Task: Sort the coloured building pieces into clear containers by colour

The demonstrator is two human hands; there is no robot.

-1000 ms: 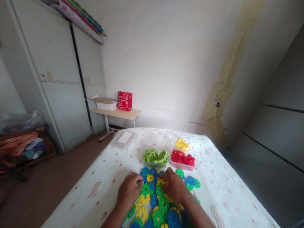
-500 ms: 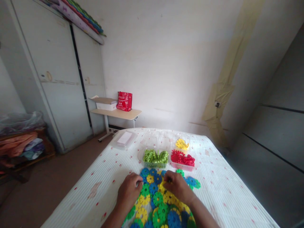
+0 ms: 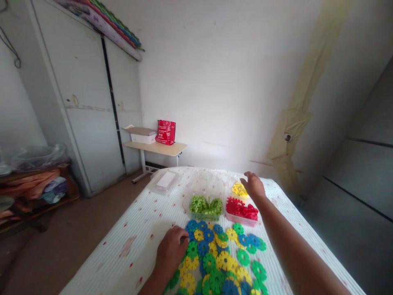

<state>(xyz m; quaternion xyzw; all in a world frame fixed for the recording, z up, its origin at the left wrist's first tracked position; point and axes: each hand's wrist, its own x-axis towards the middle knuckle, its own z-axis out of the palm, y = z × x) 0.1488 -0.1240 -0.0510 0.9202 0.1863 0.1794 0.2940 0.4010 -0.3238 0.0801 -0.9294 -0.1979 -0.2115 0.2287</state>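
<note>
A spread of blue, green and yellow notched plastic discs (image 3: 209,262) covers the near part of the table. At its left edge rests my left hand (image 3: 172,248), fingers curled together; whatever they may hold is hidden. My right hand (image 3: 255,186) is stretched out to the far right, fingers apart, beside a clear tub of yellow pieces (image 3: 239,189). Just under that forearm stands a clear box of red pieces (image 3: 241,208). A clear box of light green pieces (image 3: 205,206) sits to its left, beyond the discs.
A lidded clear container (image 3: 166,181) with a white label lies at the table's far left. The table wears a white striped cloth (image 3: 138,237). Behind it, a small side table (image 3: 153,147) carries a red bag (image 3: 166,132) and a white box (image 3: 143,137).
My right hand has left the discs and reached forward and right to the yellow tub, its fingers parting. My left hand stays by the discs. The view has shifted slightly.
</note>
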